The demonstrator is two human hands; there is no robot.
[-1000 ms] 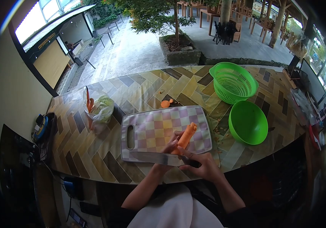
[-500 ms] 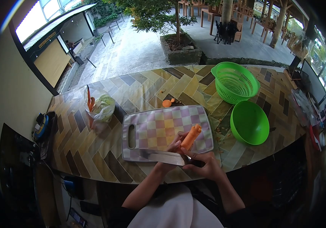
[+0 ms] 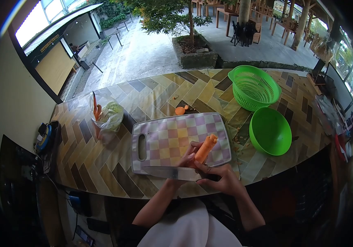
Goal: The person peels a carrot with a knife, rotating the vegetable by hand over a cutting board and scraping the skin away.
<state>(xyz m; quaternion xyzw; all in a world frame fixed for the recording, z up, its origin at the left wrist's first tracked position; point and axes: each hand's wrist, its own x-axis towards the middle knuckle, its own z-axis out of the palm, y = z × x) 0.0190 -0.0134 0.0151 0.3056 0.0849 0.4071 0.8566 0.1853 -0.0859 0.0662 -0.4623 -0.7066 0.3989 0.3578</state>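
A carrot (image 3: 205, 149) is tilted up over the near right part of the checkered cutting board (image 3: 164, 142). My left hand (image 3: 187, 158) is closed around its lower part. In my right hand (image 3: 224, 180) is a knife (image 3: 172, 173), gripped by its handle, the blade pointing left across the front of my left wrist. My right thumb or finger touches the carrot's lower end. The blade partly hides my left hand. Carrot pieces (image 3: 180, 110) lie just beyond the board's far edge.
A green colander (image 3: 255, 88) and a green bowl (image 3: 270, 131) stand on the right of the table (image 3: 102, 164). On the left, a plastic bag (image 3: 111, 117) holds a pale green vegetable, with carrots (image 3: 97, 111) beside or in it. Small scraps lie right of the board.
The knife blade has turned slightly, its tip shifting left and its flat catching light differently. Both hands and the carrot stay nearly in place.
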